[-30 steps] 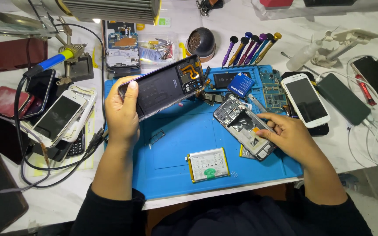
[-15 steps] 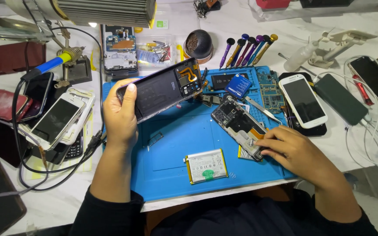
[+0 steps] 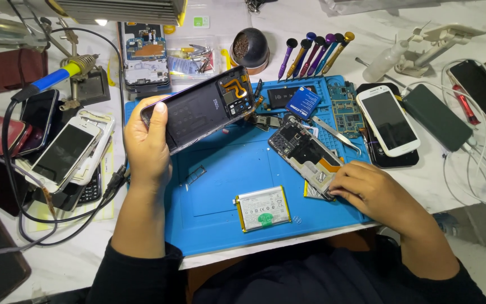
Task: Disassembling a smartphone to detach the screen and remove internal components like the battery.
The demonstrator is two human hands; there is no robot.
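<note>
The right hand has been drawn down from the upper part of the opened phone body to its lower end (fingers curled there); the tweezers now lie uncovered.

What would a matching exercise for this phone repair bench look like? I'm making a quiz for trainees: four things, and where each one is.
Things:
1. dark phone back cover
2. opened phone frame
3. flat battery
4. white phone

Places:
A. lying alone on the blue mat, near its front edge
B. held up in the left hand
C. at the mat's right edge, screen up, on top of a dark phone
D. on the mat under the fingertips of the right hand

Pairs: 1-B, 2-D, 3-A, 4-C
</note>
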